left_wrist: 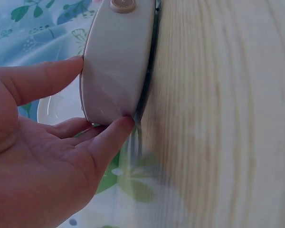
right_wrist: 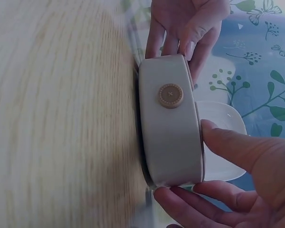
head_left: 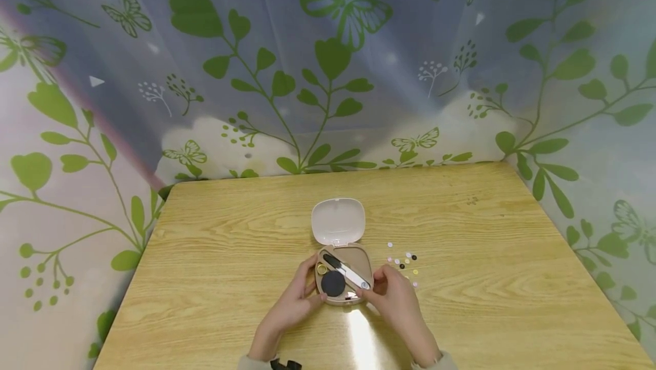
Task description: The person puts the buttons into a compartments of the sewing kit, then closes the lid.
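A pale pink sewing kit case [head_left: 359, 253] lies on the table with its lid [head_left: 338, 222] raised at the back. Inside are a black round piece [head_left: 333, 283], a slim black-and-white tool [head_left: 356, 276] lying diagonally and a small gold ring-like thimble [head_left: 322, 268]. My left hand [head_left: 293, 306] grips the left side, thumb on the upper rim and fingers against the wall. The right hand [head_left: 398, 303] holds the opposite side likewise, thumb at the front right corner. In the right wrist view, a brown button-shaped catch [right_wrist: 171, 96] shows on the front wall.
Several small loose buttons [head_left: 408, 261], white, black, yellow and pink, lie scattered on the wooden table [head_left: 230, 233] just right of the case. A patterned curtain [head_left: 277, 102] with green leaves and butterflies hangs behind the table and along both sides.
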`<action>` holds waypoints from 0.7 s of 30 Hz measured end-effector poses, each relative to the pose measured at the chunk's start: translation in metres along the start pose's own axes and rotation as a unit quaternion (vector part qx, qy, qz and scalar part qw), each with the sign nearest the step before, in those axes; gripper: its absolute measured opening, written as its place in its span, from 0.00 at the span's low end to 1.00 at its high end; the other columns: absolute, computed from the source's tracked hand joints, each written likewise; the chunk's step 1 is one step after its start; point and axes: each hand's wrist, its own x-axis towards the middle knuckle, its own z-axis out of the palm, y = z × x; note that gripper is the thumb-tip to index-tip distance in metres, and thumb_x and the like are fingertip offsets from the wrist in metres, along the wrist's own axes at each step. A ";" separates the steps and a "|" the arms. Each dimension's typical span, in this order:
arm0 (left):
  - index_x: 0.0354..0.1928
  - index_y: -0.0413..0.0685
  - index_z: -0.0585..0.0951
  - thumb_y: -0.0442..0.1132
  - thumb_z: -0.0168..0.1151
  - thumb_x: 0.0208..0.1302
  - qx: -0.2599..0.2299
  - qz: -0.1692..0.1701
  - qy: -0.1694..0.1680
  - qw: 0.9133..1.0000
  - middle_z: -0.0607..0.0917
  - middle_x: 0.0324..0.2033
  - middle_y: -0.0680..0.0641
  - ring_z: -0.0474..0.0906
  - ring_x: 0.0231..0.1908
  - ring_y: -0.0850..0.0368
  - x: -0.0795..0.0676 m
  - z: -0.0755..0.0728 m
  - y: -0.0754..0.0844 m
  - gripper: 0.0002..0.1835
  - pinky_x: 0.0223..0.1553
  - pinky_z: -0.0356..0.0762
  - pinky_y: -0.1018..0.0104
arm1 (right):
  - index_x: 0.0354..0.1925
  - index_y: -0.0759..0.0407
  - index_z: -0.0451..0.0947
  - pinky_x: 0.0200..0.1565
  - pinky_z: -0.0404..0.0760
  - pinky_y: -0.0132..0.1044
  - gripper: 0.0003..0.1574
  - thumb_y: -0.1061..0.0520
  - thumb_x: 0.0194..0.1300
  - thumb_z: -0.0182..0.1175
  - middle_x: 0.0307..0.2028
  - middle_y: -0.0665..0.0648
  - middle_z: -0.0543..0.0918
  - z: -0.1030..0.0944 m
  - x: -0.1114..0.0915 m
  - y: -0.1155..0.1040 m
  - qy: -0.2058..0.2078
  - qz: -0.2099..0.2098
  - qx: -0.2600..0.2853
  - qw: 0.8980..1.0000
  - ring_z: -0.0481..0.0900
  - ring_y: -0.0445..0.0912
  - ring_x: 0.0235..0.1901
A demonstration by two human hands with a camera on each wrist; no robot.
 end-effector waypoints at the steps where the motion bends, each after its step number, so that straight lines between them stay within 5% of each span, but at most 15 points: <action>1: 0.76 0.38 0.50 0.20 0.59 0.58 -0.004 0.002 0.003 1.000 0.51 0.75 0.34 0.43 0.75 0.39 0.000 -0.001 0.000 0.46 0.71 0.53 0.46 | 0.34 0.60 0.78 0.36 0.81 0.40 0.23 0.52 0.46 0.79 0.29 0.51 0.82 0.000 0.000 0.000 0.002 -0.003 -0.002 1.000 0.80 0.44 0.30; 8: 0.75 0.36 0.53 0.28 0.71 0.54 -0.010 0.000 0.030 1.000 0.56 0.73 0.33 0.49 0.74 0.37 0.001 -0.002 0.003 0.49 0.73 0.48 0.45 | 0.39 0.59 0.81 0.40 0.83 0.45 0.20 0.50 0.53 0.76 0.35 0.54 0.85 -0.008 -0.001 0.002 0.007 -0.019 -0.013 1.000 0.82 0.46 0.34; 16: 0.76 0.40 0.54 0.38 0.81 0.46 0.083 -0.017 0.073 0.994 0.57 0.74 0.36 0.51 0.73 0.39 0.002 -0.004 0.006 0.59 0.73 0.51 0.48 | 0.43 0.62 0.83 0.47 0.81 0.53 0.13 0.61 0.59 0.71 0.33 0.51 0.85 -0.032 0.006 0.006 0.047 -0.076 0.052 0.995 0.82 0.46 0.37; 21: 0.77 0.45 0.54 0.39 0.83 0.42 0.097 -0.006 0.092 0.991 0.54 0.75 0.37 0.52 0.72 0.33 0.002 -0.005 0.012 0.61 0.72 0.52 0.44 | 0.45 0.59 0.83 0.47 0.79 0.49 0.13 0.61 0.60 0.71 0.31 0.47 0.84 -0.047 0.012 0.010 0.085 -0.112 0.073 0.987 0.81 0.43 0.37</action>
